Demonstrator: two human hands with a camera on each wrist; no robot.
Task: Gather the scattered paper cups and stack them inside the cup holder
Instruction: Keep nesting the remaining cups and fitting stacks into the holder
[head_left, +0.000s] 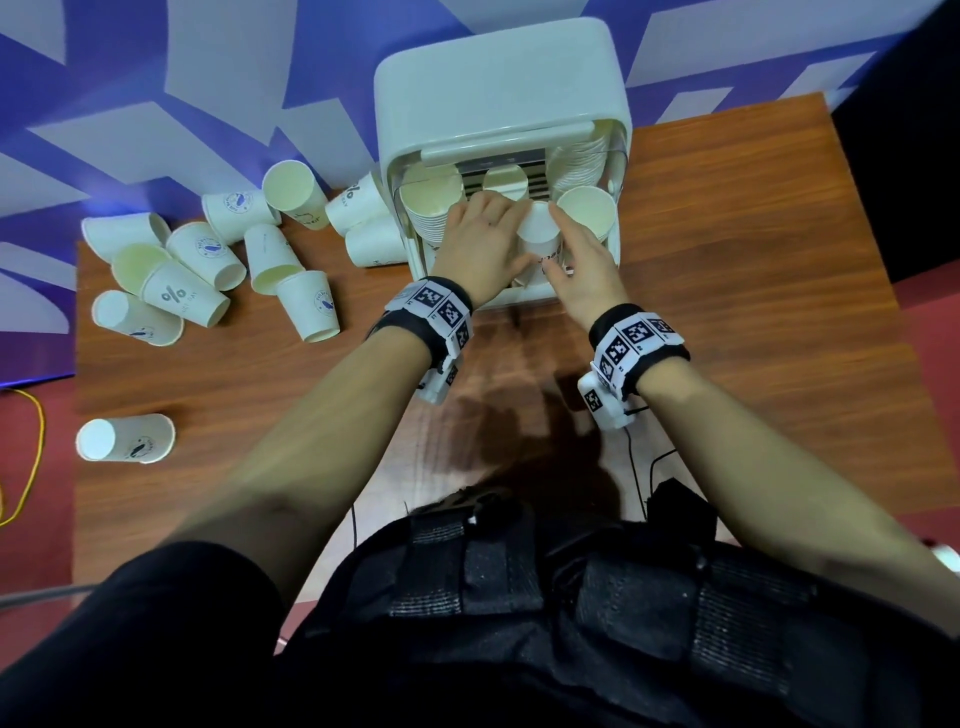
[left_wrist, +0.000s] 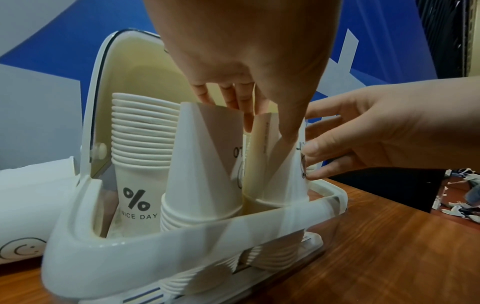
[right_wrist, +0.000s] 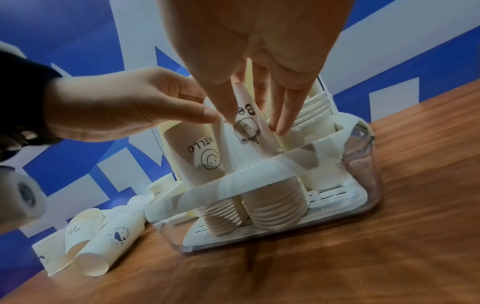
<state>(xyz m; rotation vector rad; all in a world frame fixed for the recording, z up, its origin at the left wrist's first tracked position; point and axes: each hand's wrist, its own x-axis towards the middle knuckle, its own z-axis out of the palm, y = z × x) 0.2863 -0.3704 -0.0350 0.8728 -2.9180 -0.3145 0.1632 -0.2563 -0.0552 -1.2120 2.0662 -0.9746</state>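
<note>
The white cup holder (head_left: 498, 78) stands at the back of the wooden table with its lid up and stacks of upturned cups (head_left: 431, 205) inside. Both hands meet over its front row on one upturned paper cup (head_left: 540, 234) with a bear print (right_wrist: 246, 127). My right hand (head_left: 582, 260) holds it between thumb and straight fingers (right_wrist: 283, 115). My left hand (head_left: 483, 239) pinches its left side, with the thumb (left_wrist: 291, 123) on its wall. The cup sits on top of a stack (right_wrist: 275, 205) in the holder (right_wrist: 259, 174). Several loose cups (head_left: 208, 260) lie on their sides to the left.
One lone cup (head_left: 124, 439) lies near the table's left edge. Another stack in the holder carries a "HELLO" smiley cup (right_wrist: 200, 152). A blue and white wall stands behind. A yellow cable (head_left: 31, 457) lies on the red floor at the left.
</note>
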